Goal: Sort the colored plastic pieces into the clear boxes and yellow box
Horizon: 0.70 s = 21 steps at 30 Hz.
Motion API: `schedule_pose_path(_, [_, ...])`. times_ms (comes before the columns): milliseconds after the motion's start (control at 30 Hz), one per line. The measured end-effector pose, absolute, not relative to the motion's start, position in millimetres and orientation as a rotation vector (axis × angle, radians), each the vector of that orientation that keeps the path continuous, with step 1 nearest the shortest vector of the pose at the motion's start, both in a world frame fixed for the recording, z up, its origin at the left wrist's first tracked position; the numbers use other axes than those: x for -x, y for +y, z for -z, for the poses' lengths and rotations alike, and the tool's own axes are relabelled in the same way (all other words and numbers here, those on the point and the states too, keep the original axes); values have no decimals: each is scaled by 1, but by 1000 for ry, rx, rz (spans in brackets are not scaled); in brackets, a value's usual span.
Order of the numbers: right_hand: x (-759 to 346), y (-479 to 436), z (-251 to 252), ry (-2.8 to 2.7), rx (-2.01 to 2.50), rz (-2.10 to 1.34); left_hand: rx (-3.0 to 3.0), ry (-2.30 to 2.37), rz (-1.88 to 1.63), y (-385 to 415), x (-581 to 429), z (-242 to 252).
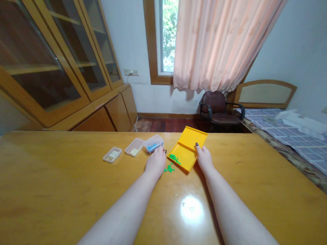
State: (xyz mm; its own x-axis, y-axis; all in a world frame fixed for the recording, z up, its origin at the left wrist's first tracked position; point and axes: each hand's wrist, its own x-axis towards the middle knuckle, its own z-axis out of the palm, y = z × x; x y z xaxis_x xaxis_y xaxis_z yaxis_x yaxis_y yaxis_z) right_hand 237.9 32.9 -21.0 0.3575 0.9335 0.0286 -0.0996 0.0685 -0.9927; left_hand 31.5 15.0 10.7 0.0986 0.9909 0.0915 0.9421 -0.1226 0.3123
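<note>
My right hand [204, 159] grips the right side of an opened yellow plastic case [192, 135], thumb on top near its hinge. The case lies tilted on the table, its two halves spread. Small green pieces [174, 158] are gathered in the left corner of its near half. More loose green pieces [169, 168] lie on the table between the case and my left hand [155, 162]. That hand is closed, its fingertips mostly hidden, and I cannot make out what is in it. Just beyond it, partly covered, is a clear plastic box with blue pieces [152, 146].
Left of it stand a clear box with cream pieces [135, 150] and a smaller clear box [112, 154] with pale contents. Everything rests on a wooden table [68, 190]. Beyond are a glass-fronted cabinet [86, 97], an office chair [217, 106] and a bed [293, 131].
</note>
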Motion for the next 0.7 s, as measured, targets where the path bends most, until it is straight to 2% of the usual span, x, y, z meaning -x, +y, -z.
schedule_pose_path(133, [-239, 32, 17, -845, 1244, -947, -2105, 2147, -162, 15, -25, -14])
schedule_pose_path(300, [-240, 33, 18, -849, 1283, -927, -2099, 2145, 76, 9, -31, -14])
schedule_pose_path(567, [-240, 34, 21, -858, 1268, -928, -2291, 1940, 84, 4, -40, -11])
schedule_pose_path(700, [-240, 34, 20, -862, 1268, -934, -2319, 1801, -19, 10, -35, -7])
